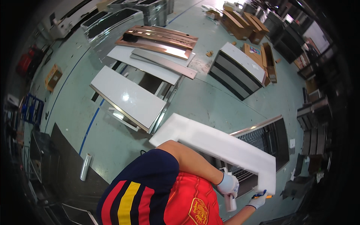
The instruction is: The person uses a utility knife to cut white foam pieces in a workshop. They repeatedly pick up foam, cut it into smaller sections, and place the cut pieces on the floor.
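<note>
My left hand (228,183): white foam piece (225,145) in my way from 10 round to 3 o'clock. Past it, floor gap (197,98) at 11, squeezed between panel stack (129,93) and striped cabinet (233,75) at 12.

We tag this as an industrial workshop or factory floor. We see a wide green painted floor (75,112) with blue marking lines (90,124), coppery metal panels (161,39) stacked by white panels (127,94), and film-wrapped grey cabinets (155,17). Packing stuff too: we get open cardboard boxes (235,25), a roll of clear film (86,167), a big white foam piece (221,140). Dark units (314,140) line the right side; we can't read the dim rim.
</note>
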`<state>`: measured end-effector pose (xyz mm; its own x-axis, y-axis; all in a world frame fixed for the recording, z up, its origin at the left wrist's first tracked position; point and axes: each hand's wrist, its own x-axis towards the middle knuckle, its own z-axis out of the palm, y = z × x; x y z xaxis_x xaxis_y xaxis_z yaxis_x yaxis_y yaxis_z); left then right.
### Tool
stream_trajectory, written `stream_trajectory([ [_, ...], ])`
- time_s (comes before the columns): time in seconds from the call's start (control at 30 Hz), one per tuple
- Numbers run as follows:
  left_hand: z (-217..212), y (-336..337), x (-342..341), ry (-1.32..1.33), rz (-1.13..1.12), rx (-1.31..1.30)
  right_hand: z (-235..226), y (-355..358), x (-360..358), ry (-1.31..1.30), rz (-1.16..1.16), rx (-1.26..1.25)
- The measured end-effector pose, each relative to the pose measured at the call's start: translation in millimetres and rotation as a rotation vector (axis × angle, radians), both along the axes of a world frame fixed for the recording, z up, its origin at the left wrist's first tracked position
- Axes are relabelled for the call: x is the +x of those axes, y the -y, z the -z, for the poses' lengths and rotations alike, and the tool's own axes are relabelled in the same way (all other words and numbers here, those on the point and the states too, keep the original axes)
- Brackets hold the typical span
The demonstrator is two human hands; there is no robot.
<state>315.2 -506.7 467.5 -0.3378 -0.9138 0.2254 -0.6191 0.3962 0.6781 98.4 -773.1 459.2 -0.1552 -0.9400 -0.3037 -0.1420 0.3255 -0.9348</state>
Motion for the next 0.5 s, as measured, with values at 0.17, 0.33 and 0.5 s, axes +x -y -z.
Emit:
stream_trajectory([
  [0.17,-28.2,-42.9,57.2,-0.291,-0.363,0.101,42.1,118.5,-25.7,0.247,-0.050,0.053],
  [0.33,-38.7,-92.8,149.1,-0.754,-0.761,0.233,54.9,110.7,6.9,0.180,0.049,0.017],
  [0.5,-16.8,-155.8,188.2,-1.678,-0.904,0.109,-2.8,41.2,62.7,0.419,0.053,-0.197],
])
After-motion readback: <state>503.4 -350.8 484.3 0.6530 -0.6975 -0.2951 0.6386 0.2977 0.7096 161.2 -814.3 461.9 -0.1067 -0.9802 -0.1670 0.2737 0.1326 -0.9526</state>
